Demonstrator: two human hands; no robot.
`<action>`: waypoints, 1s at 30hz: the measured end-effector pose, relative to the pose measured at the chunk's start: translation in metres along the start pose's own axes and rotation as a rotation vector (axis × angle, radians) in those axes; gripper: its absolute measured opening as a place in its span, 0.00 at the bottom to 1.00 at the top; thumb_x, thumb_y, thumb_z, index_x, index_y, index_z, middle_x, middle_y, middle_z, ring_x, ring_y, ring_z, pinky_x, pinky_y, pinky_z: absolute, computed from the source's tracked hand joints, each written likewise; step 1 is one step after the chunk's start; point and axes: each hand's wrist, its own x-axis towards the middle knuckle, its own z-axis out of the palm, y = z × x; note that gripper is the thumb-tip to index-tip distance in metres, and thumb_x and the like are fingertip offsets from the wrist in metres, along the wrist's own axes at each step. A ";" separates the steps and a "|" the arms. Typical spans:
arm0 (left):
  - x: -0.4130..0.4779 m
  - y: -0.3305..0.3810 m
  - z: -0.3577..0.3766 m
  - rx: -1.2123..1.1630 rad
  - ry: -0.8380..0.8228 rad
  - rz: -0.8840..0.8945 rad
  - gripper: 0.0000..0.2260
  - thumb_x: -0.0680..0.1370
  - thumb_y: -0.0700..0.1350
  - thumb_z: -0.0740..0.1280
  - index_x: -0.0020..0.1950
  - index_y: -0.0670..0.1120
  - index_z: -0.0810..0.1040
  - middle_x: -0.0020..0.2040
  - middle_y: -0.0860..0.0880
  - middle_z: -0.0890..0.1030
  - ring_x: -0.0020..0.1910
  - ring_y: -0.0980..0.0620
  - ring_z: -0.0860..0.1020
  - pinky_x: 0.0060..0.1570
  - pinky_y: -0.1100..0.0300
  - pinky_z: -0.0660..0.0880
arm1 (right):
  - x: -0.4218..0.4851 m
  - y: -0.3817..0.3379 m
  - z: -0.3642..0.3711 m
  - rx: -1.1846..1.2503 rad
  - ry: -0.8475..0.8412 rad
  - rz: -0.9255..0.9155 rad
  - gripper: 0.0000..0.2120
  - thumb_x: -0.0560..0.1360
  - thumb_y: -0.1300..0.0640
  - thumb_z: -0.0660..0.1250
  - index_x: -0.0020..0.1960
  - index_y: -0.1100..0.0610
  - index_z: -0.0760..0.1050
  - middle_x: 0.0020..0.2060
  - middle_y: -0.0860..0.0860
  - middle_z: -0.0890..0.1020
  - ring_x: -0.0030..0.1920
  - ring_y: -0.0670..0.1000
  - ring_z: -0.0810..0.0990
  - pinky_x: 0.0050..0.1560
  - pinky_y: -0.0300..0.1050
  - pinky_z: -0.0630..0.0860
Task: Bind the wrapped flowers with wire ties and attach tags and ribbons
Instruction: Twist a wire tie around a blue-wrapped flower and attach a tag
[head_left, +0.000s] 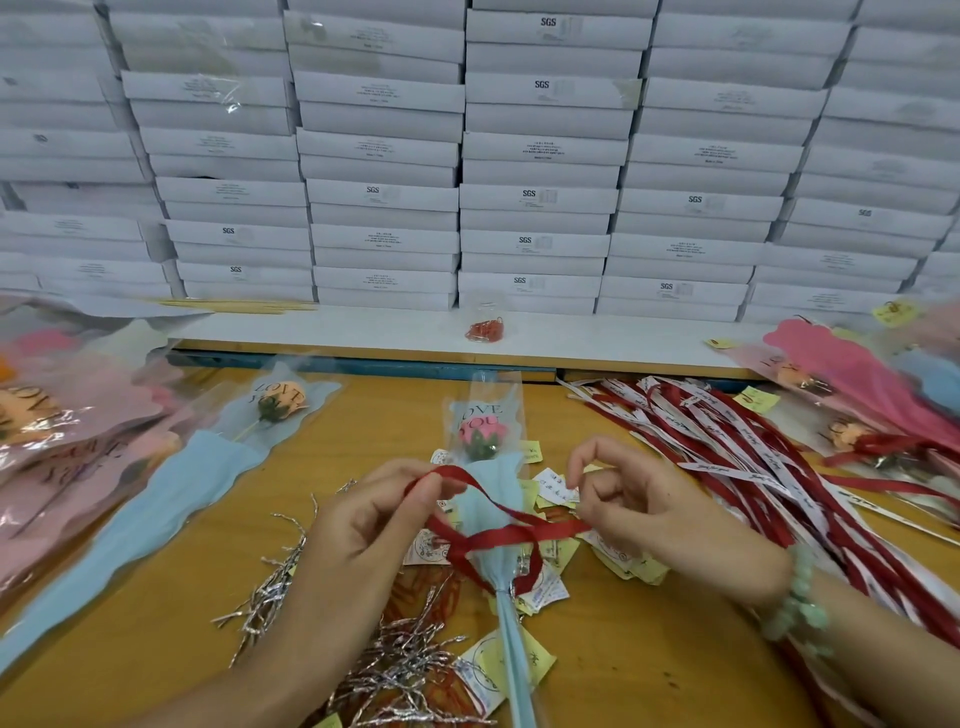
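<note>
Red ribbon (514, 535) pinched between left hand (363, 525) and right hand (660, 514) fingers (597, 449), wrapper (488, 566) (LOVE YOU), SGS boxes (382, 195)

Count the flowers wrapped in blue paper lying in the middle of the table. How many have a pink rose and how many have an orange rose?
Blue wrap, pink rose, under the red ribbon: 1
Blue wrap, orange rose: 1
Total: 2
The left heap and right heap are too blurred to count.
</note>
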 end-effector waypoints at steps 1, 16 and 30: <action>0.000 0.000 -0.002 0.021 0.012 0.011 0.16 0.74 0.53 0.65 0.35 0.43 0.81 0.46 0.52 0.82 0.47 0.58 0.80 0.47 0.72 0.73 | 0.000 0.001 0.000 -0.052 -0.002 0.011 0.07 0.78 0.67 0.63 0.50 0.56 0.71 0.30 0.51 0.72 0.29 0.50 0.68 0.32 0.42 0.69; 0.005 -0.011 -0.009 0.779 -0.227 0.390 0.29 0.51 0.20 0.59 0.30 0.54 0.58 0.38 0.61 0.69 0.48 0.60 0.66 0.44 0.56 0.66 | -0.007 -0.015 -0.037 -0.428 -0.325 0.194 0.12 0.69 0.68 0.63 0.37 0.54 0.64 0.28 0.50 0.68 0.30 0.47 0.64 0.33 0.38 0.64; 0.001 0.007 -0.013 1.290 -0.277 0.481 0.36 0.45 0.32 0.79 0.50 0.50 0.74 0.56 0.48 0.79 0.55 0.45 0.75 0.49 0.50 0.74 | -0.008 -0.024 -0.044 -0.871 -0.273 0.214 0.05 0.76 0.45 0.64 0.43 0.43 0.73 0.36 0.43 0.80 0.37 0.43 0.76 0.44 0.45 0.75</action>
